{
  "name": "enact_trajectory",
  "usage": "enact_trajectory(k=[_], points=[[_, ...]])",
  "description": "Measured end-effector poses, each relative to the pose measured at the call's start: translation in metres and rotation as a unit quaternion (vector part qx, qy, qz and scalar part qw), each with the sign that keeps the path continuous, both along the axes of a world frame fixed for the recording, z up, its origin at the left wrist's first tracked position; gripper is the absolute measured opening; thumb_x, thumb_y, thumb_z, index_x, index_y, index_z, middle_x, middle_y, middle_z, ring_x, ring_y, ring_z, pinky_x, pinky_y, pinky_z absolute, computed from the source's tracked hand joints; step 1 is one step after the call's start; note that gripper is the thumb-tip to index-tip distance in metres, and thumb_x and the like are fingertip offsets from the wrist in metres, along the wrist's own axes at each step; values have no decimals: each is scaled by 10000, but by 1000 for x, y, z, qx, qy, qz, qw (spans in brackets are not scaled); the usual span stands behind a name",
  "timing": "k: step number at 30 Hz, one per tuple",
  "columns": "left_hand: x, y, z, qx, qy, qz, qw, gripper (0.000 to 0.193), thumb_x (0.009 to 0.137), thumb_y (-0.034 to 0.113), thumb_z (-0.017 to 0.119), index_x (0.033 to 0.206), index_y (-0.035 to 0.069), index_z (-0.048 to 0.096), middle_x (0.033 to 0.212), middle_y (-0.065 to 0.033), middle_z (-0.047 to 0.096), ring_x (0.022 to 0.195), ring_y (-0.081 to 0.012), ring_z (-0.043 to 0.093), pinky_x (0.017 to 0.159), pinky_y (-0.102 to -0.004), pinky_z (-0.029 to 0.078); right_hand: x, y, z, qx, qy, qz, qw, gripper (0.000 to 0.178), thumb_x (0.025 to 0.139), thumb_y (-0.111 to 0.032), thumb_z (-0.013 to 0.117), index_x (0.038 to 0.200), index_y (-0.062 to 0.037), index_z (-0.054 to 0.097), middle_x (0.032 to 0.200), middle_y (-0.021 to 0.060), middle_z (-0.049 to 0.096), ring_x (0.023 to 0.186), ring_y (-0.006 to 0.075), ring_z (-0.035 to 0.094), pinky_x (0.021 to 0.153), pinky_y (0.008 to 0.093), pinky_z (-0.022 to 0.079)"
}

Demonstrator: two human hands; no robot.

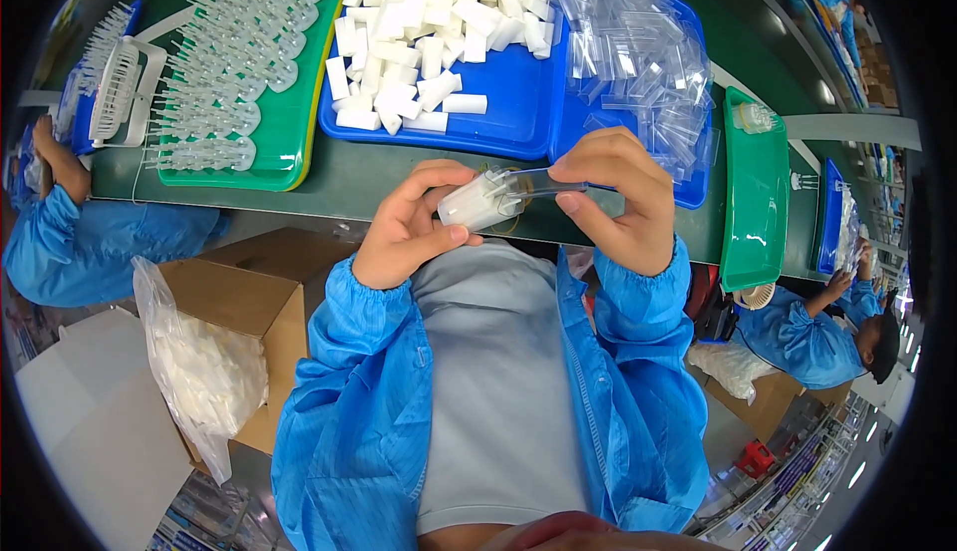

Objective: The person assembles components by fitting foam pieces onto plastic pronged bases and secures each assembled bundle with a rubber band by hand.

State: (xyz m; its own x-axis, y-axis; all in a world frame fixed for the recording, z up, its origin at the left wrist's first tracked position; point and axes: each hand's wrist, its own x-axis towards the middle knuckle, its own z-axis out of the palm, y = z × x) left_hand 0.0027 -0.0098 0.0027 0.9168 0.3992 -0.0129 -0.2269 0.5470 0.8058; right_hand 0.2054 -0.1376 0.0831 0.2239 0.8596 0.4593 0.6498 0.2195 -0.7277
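at the green table (344,174), before the blue tray (520,112) of remaining white blocks (429,22), the left hand (404,230) clasps a white bundle (474,206), the right hand (630,197) pinching a clear piece (558,190), seemingly half-fitted.

No legible lettering, numbers or signs.

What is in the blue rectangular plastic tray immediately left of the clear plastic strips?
White rectangular blocks, heaped in the tray, whose floor shows at near right. Anything beneath the heap is covered.
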Motion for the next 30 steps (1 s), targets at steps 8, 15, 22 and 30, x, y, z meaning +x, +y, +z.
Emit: enact_trajectory(k=[8,15,22,30], points=[[0,2,-1,-2,20,-6,1000,476,786,-140,580,1232,11,508,1266,-95,397,1212,-245,453,855,-348,559,0,0,1,-6,-14,7,1000,216,686,-10,727,897,-52,707,889,81,640,798,229,586,709,334,444],[2,1,-1,-1,24,-5,1000,470,783,-138,574,1223,17,514,1263,-92,404,1209,-243,454,853,-342,556,-2,0,1,-14,23,-3,1000,381,683,19,709,1056,-40,659,917,92,632,805,222,575,706,321,453],[3,0,-2,5,28,-3,1000,445,787,-128,577,1205,16,527,1260,-93,409,1201,-232,461,838,-329,558,-12,1,-2,1,123,12,992,541,701,34,679,1223,-48,563,933,103,624,812,207,573,706,308,454],[6,-6,-2,27,71,7,997,369,812,-64,635,1160,26,551,1213,-81,447,1115,-198,526,711,-275,564,-19,6,-5,-16,110,55,992,547,710,50,670,1240,-34,563,954,106,622,861,211,598,744,304,487]])
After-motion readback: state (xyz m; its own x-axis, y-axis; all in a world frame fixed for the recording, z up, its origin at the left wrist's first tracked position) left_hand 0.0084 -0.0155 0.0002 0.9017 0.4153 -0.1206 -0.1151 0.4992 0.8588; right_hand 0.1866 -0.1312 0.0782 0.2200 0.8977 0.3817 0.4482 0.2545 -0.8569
